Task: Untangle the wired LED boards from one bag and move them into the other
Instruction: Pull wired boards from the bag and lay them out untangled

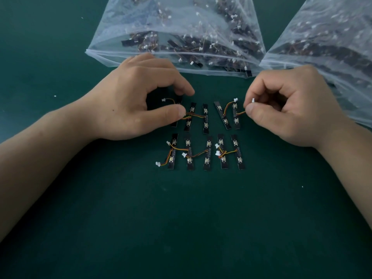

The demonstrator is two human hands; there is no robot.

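Several black LED boards [205, 118] with orange-and-yellow wires and white plugs lie in two rows on the green mat. My left hand [128, 103] arches over the leftmost board [174, 124] of the far row, thumb and forefinger curled round its two ends. My right hand [289, 109] pinches the white plug [253, 100] and wire of the rightmost far-row board [236, 115]. A clear bag [175, 33] full of tangled boards lies behind my hands, its mouth toward me. A second clear bag [330, 43] with more boards lies at the right.
The near row of boards [207, 153] sits just below my hands. The green mat [181, 228] stretches toward me with only small white specks on it. The right bag's edge [358, 117] passes close behind my right wrist.
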